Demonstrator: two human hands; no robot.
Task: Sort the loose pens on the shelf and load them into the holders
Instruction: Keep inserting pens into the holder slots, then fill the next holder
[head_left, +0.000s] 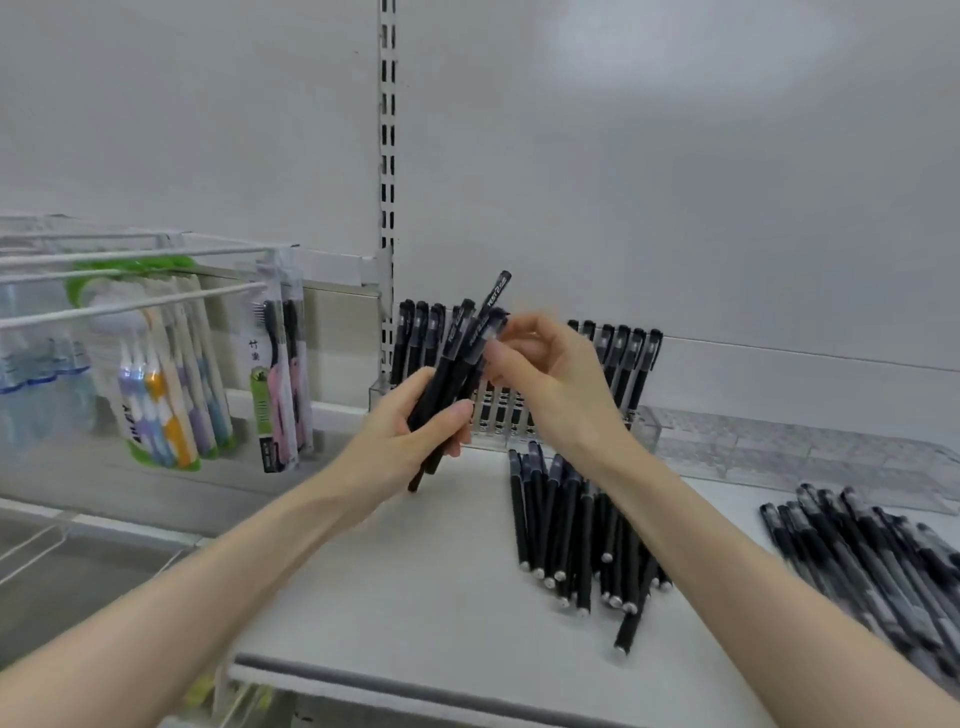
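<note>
Head view: at frame centre the left hand (410, 431) is clamped around a bundle of black pens (457, 364), their long axis tilted, capped ends pointing up and to the right, lower tips toward the white shelf (415, 571). The right hand (540, 374) has its fingertips pinched on the cap of one pen in that bundle. Behind the hands, a clear holder (639, 421) carries upright pens (628, 358) in a row. Right of centre, a loose pile of pens (571, 530) lies flat, long axes running toward the lower edge. Another pile (872, 561) lies at lower right, angled diagonally. Packaged toothbrushes (166, 395) hang at the left.
</note>
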